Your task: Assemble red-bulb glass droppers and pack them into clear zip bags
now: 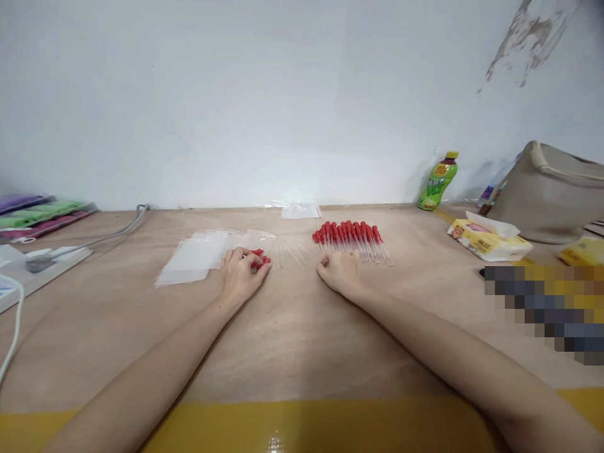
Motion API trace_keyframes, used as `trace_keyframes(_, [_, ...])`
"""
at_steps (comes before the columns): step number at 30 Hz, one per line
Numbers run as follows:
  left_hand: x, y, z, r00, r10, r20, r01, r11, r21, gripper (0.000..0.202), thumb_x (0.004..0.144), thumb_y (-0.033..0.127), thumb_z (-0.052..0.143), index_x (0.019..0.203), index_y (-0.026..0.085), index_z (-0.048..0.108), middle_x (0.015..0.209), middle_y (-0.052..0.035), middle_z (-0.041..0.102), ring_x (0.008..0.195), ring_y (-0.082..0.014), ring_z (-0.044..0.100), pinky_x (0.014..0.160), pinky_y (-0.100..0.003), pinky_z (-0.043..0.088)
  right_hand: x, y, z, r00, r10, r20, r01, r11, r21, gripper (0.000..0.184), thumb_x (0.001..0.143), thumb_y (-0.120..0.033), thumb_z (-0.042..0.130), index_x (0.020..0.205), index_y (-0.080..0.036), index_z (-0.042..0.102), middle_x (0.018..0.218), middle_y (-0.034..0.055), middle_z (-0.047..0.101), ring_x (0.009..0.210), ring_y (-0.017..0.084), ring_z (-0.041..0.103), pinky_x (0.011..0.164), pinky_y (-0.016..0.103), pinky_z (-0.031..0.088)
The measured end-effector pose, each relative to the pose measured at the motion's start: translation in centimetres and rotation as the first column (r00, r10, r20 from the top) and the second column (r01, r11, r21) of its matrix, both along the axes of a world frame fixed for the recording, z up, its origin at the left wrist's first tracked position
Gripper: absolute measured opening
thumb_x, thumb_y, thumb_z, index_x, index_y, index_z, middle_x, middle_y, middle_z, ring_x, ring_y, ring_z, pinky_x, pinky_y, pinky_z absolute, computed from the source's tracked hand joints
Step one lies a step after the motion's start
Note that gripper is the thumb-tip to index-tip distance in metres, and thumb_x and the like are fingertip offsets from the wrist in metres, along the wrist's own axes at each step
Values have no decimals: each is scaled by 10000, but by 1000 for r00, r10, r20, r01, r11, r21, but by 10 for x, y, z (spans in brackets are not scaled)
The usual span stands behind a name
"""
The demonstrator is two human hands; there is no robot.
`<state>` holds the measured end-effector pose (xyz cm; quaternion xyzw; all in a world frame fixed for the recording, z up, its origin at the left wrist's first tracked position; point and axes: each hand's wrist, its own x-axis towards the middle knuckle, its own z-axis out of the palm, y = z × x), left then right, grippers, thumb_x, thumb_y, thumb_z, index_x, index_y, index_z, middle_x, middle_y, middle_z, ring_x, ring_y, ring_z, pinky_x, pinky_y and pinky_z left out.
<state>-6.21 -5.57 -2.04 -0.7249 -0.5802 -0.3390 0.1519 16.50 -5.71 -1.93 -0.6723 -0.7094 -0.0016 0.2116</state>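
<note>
My left hand (240, 275) rests on the wooden table (292, 327) with its fingers closed round a few red-capped droppers (260, 257). Just beyond it lies a stack of clear plastic bags (207, 255). My right hand (338, 272) lies on the table with its fingers curled at the near edge of a row of red-capped glass droppers (352, 239); what it holds, if anything, is hidden. A few bare glass tubes (292, 255) lie between the two hands.
A green drink bottle (438, 182) leans at the wall. A tissue pack (488, 238) and a beige bag (550, 192) sit at the right. Coloured packets (38, 214), a grey cable (117, 234) and a power strip (42, 261) are at the left. Yellow tape (302, 425) edges the table front.
</note>
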Motion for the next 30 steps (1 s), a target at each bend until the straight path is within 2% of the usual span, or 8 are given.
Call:
trace_keyframes(7, [5, -5, 5, 990, -81, 115, 69, 992, 108, 157, 725, 329, 598, 685, 187, 653, 759, -42, 549, 802, -206, 494, 778, -363, 391, 35, -39, 6, 991, 125, -41, -126, 992, -12, 184, 730, -282, 511, 597, -205, 612, 579, -4, 609, 574, 137, 514, 744, 338, 275])
trace_keyframes(11, [16, -16, 6, 932, -338, 134, 329, 941, 85, 120, 744, 285, 582, 743, 181, 642, 808, -42, 552, 836, -186, 509, 783, -333, 417, 47, -39, 5, 954, 231, -190, -241, 970, -34, 87, 680, -276, 585, 670, -191, 602, 615, -8, 584, 587, 121, 494, 622, 260, 325])
trace_keyframes(13, [21, -23, 5, 878, -467, 109, 470, 883, -2, 103, 751, 267, 573, 745, 177, 623, 829, -43, 554, 831, -177, 514, 776, -322, 428, 45, -34, 2, 931, 260, -256, -276, 961, -31, 139, 657, -299, 620, 724, -179, 600, 671, 4, 581, 624, 123, 497, 585, 239, 335])
trace_keyframes(15, [26, -29, 4, 843, -530, 95, 538, 837, -102, 92, 764, 245, 553, 742, 171, 603, 814, -43, 558, 802, -170, 518, 757, -317, 437, 40, -29, -2, 917, 262, -301, -284, 958, -30, 213, 635, -332, 650, 762, -168, 600, 720, 16, 579, 664, 129, 503, 583, 235, 348])
trace_keyframes(18, [30, -34, 4, 849, -519, 101, 529, 830, -176, 105, 778, 244, 533, 808, 168, 600, 786, -45, 558, 767, -173, 520, 722, -322, 443, 30, -23, -9, 901, 260, -347, -287, 958, -28, 276, 621, -368, 671, 789, -160, 600, 759, 25, 578, 694, 131, 508, 595, 237, 361])
trace_keyframes(22, [33, -32, 4, 826, -553, 111, 563, 801, -204, 223, 764, 303, 573, 950, 191, 627, 902, -63, 559, 843, -190, 521, 753, -337, 441, 20, -20, -15, 900, 244, -361, -266, 964, -10, 239, 663, -371, 641, 776, -165, 598, 752, 21, 588, 687, 129, 511, 601, 243, 359])
trace_keyframes(26, [36, -26, 2, 821, -561, 102, 569, 794, -214, 136, 783, 274, 558, 806, 205, 674, 904, -57, 567, 827, -180, 526, 749, -336, 435, 16, -22, -17, 908, 254, -333, -267, 964, 6, 116, 731, -295, 573, 732, -179, 583, 714, 5, 595, 666, 125, 509, 601, 244, 347])
trace_keyframes(30, [37, -25, 2, 804, -570, 169, 594, 784, -182, 151, 828, 256, 497, 815, 182, 628, 843, -48, 589, 797, -166, 532, 734, -314, 431, 17, -24, -17, 913, 228, -340, -228, 973, 39, 83, 774, -240, 504, 739, -178, 547, 732, 16, 592, 682, 135, 508, 605, 249, 345])
